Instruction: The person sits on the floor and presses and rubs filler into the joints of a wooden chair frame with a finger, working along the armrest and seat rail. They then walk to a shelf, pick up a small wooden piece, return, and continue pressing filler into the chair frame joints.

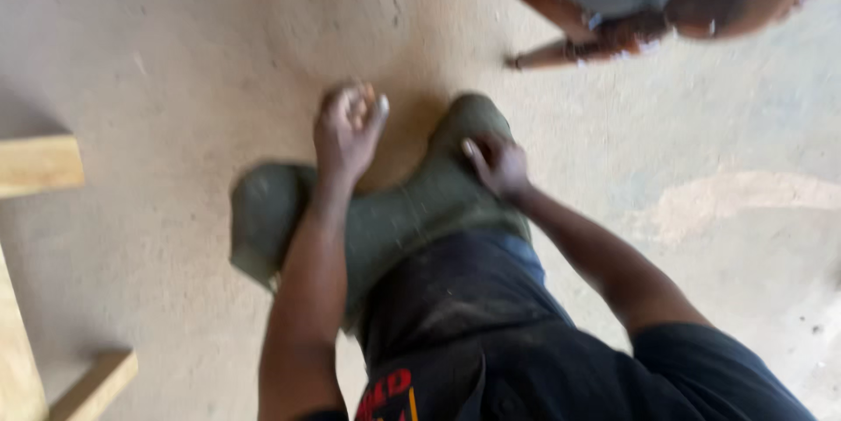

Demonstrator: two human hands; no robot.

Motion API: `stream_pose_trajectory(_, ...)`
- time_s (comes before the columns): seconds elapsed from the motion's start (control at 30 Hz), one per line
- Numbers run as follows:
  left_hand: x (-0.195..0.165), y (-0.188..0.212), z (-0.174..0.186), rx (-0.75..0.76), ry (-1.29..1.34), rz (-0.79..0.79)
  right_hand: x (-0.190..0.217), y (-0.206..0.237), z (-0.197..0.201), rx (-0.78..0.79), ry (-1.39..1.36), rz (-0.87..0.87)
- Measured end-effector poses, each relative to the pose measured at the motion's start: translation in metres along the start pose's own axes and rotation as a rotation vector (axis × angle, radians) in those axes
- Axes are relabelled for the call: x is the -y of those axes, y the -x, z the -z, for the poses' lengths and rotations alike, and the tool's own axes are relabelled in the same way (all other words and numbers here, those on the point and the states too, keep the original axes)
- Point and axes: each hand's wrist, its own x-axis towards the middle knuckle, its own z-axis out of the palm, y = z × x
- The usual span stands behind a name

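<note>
I look down at my own legs in dark trousers (464, 298) and green rubber boots. My right hand (496, 162) rests with curled fingers on the upper front of the right boot (442, 184). My left hand (348, 129) hangs above the sandy floor between the two boots, fingers curled loosely; I cannot make out anything in it. The left boot (263, 215) lies partly under my left forearm. The picture is blurred by motion.
Pale wooden planks (39, 165) stick in from the left edge, with another piece (92, 386) at the bottom left. A reddish wooden chair frame (561, 31) with a grey seat stands at the top right on the dusty concrete floor (175, 53).
</note>
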Motion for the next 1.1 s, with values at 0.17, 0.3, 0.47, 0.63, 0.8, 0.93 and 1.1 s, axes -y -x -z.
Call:
stream_pose_trajectory(0.17, -0.044, -0.014, -0.041, 0.008, 0.034, -0.143, 0.011, -0.026, 0.002, -0.054, -0.093, 0.066)
stream_pose_trajectory(0.3, -0.091, -0.031, -0.069, -0.014, -0.194, -0.448, 0.021, -0.032, 0.009, -0.158, 0.144, 0.321)
stream_pose_trajectory(0.47, -0.128, -0.051, -0.136, 0.082, -0.315, -0.534, 0.003, -0.039, 0.008, -0.024, 0.035, 0.136)
stream_pose_trajectory(0.63, -0.144, -0.069, -0.164, 0.078, -0.482, -0.668, -0.010, -0.042, 0.020, -0.069, -0.010, 0.124)
stream_pose_trajectory(0.8, -0.146, -0.081, -0.175, 0.112, -0.620, -0.692, -0.016, -0.039, 0.034, -0.110, -0.091, 0.151)
stream_pose_trajectory(0.93, -0.143, -0.084, -0.184, 0.092, -0.645, -0.758, -0.021, -0.040, 0.038, -0.050, -0.135, 0.120)
stream_pose_trajectory(1.1, -0.143, -0.082, -0.186, 0.063, -0.753, -0.764, -0.025, -0.045, 0.035, -0.077, -0.065, 0.134)
